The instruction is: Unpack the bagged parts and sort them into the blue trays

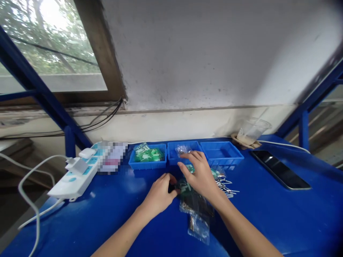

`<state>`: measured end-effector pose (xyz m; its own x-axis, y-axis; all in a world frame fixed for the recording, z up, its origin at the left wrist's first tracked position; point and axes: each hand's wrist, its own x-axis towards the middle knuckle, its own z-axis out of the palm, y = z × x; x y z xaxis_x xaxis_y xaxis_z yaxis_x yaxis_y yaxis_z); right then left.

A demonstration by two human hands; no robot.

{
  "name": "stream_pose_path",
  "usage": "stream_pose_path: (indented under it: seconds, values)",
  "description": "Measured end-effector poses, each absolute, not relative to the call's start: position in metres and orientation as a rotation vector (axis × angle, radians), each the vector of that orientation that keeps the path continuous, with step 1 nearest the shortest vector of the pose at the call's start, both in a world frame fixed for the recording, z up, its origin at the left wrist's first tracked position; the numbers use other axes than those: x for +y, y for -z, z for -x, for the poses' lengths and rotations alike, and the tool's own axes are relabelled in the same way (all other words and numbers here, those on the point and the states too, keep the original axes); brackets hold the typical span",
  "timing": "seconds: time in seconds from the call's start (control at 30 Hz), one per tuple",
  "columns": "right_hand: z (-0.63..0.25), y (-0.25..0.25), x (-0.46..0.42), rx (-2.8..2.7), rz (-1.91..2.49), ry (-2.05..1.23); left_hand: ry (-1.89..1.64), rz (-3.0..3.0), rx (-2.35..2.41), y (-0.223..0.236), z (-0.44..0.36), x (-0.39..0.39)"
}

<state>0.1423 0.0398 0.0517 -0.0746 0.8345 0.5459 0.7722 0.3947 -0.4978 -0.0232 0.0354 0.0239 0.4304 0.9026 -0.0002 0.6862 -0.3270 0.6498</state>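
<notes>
Slippery little bags, so go gentle
The clear plastic bags of small parts are on the blue counter, near side of the blue plastic trays. Left hand has its grip nearly closed at the pile's edge, can't tell if it's pinching anything; right hand is open above, seemingly empty. I'd lift one bag by its edge, tbh, and watch the loose thin silvery rods beside the pile, they'd scatter easily.

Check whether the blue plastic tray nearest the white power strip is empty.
Not empty: green and clear plastic packets lie in the blue plastic tray.
</notes>
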Motion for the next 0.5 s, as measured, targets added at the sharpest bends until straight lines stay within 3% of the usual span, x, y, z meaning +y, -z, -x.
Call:
stream_pose_path:
  seconds: [0.27, 0.5]
  values:
    - [-0.141, -0.046, 0.043, -2.027, 1.492, -0.338, -0.31, -2.206, 1.249, -0.033, 0.04, 0.034]
    - [-0.138, -0.049, 0.041, -1.928, 1.414, -0.502, -0.591, -2.048, 1.215, -0.032, 0.043, 0.045]
